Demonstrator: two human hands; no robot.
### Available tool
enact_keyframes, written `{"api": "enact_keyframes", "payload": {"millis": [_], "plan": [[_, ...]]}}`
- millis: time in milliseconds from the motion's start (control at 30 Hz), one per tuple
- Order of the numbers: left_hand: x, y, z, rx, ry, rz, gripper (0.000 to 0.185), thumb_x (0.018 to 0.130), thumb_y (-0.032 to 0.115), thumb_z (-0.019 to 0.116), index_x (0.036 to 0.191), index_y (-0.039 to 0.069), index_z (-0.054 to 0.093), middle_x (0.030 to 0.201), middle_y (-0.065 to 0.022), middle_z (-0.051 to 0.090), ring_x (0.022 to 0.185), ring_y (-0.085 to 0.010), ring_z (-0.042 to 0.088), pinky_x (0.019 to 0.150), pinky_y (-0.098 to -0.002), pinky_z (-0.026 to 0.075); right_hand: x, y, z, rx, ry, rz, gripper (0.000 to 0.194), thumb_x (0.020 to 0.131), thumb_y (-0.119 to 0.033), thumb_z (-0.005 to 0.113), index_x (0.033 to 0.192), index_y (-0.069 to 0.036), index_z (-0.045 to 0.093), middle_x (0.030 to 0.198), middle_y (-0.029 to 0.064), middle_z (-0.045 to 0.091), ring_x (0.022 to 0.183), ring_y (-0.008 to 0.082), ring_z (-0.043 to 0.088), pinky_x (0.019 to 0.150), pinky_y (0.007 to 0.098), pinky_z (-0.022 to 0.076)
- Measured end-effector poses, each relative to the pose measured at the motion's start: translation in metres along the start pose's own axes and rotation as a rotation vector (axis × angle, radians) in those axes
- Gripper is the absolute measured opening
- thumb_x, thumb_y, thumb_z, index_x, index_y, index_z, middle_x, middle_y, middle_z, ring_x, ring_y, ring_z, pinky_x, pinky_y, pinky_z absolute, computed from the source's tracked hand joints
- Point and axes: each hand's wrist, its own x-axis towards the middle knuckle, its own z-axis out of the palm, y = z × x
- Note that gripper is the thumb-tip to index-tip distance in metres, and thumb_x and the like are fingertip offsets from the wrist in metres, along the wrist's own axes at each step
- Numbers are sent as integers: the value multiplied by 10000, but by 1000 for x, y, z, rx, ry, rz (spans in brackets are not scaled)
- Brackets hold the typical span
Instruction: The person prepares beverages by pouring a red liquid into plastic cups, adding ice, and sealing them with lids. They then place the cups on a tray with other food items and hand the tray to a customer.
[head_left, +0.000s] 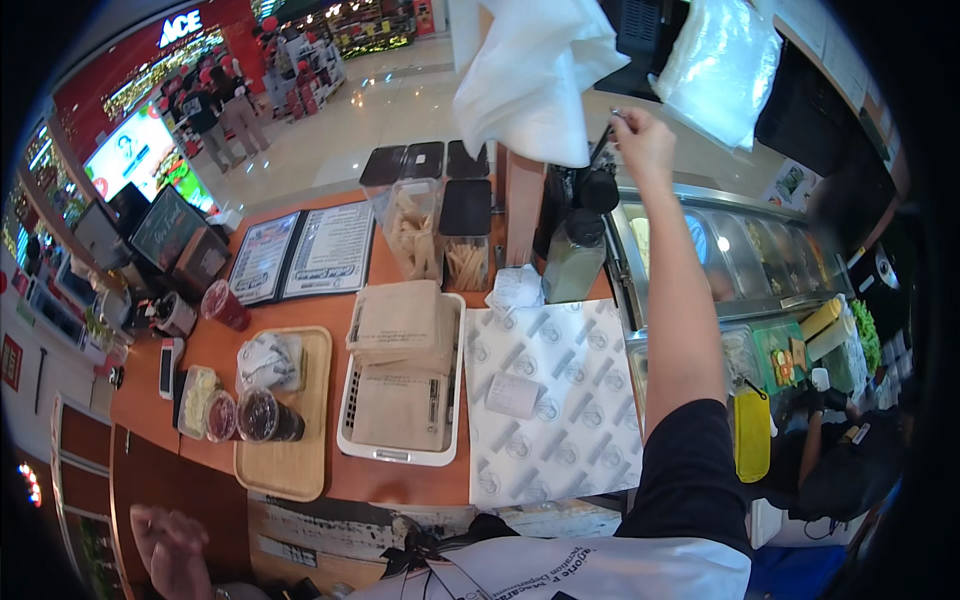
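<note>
My right hand (645, 146) is stretched far forward over the counter, its fingers pinching the top of a slim dark utensil (601, 144) with a metal end. Just left of it hangs a white plastic bag (529, 79). Below stand black-lidded bottles, including a squat one with pale liquid (574, 259). My left hand (172, 544) is low at the left, blurred, with curled fingers; whether it holds anything is unclear. Nearest to it, a wooden tray (281, 469) carries a dark iced drink (259, 416) and a paper-wrapped item (266, 360).
Printed paper (570, 405) with a receipt (514, 395) lies beside a white basket of brown paper bags (397, 409). Behind are an open menu (326, 247) and clear bins (412, 232). A co-worker (847, 461) stands at right by the food pans (757, 247).
</note>
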Motion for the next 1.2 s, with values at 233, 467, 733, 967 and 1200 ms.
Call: {"api": "enact_keyframes", "payload": {"millis": [233,467,733,967,1200], "plan": [[13,-53,49,-220,-147,-326,381,891,188,600,1147,-72,493,872,-201,640,800,-299,664,732,-438,555,-110,-135,-100,216,243,-281,196,940,-53,599,1100,3,696,1008,94,716,864,143,676,790,254,516],[9,-133,103,-614,-345,-452,810,913,438,611,1494,28,223,1363,-214,480,1263,-314,493,1040,-433,398,-319,-239,-55,802,-397,-1487,178,866,-88,572,901,26,705,983,132,684,831,246,682,848,344,569],[-34,-186,-21,-483,574,-544,310,996,218,492,1241,30,521,841,-40,605,781,-188,573,824,-380,481,-445,-253,37,931,-827,-1192,266,810,-94,578,1046,14,640,1193,160,631,1030,275,652,855,327,552],[-3,-203,-170,-239,339,-756,306,982,121,522,1248,-21,471,1025,-169,649,916,-272,662,815,-366,552,-507,-279,128,782,-1066,-752,281,799,-48,613,1077,-27,641,1261,112,620,1073,248,647,800,351,562],[18,-181,-227,101,10,-948,436,933,36,563,1333,-69,425,1103,-189,628,914,-264,676,862,-347,548,-512,-304,139,495,-925,-707,241,746,-47,653,985,-74,668,1189,91,652,1137,277,605,879,405,529]]}}
